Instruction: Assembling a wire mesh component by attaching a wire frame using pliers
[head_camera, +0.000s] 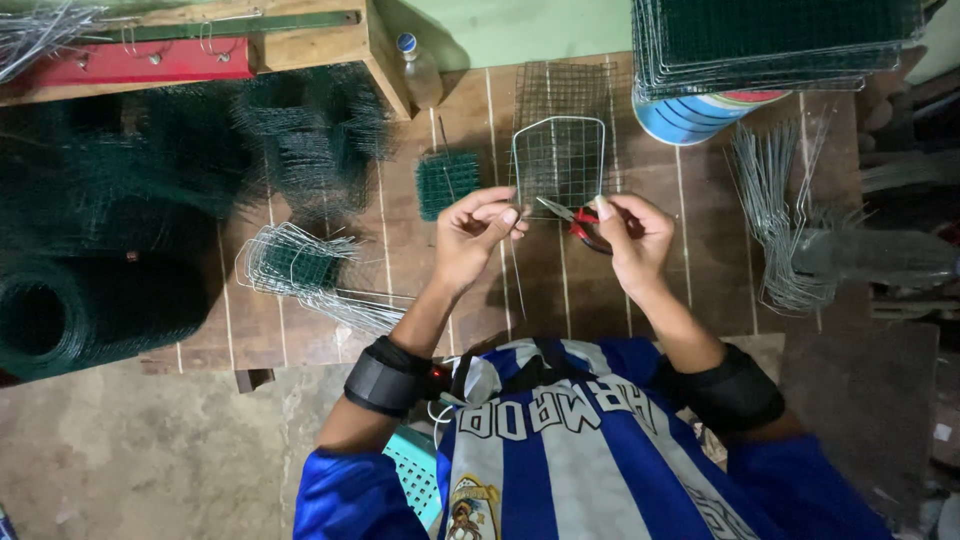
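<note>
at the centre of the frame we see the left hand (478, 232) pinching the lower left edge of a wire mesh panel (559, 160), fingers curled close together on its frame. the right hand (628, 235) is closed around red-handled pliers (578, 220), whose metal tip points left toward the panel's lower edge, just beside the left fingertips. the panel (a rounded wire frame filled with fine grid) lies on the wooden table (700, 230), above both hands. a small green mesh square (447, 182) sits just left of it. in the upper right a stack of green mesh sheets (770, 40) rests on a blue bucket (690, 115). bent wire pieces (775, 215) lie at the right, a green mesh roll (70, 315) at the lower left.
</note>
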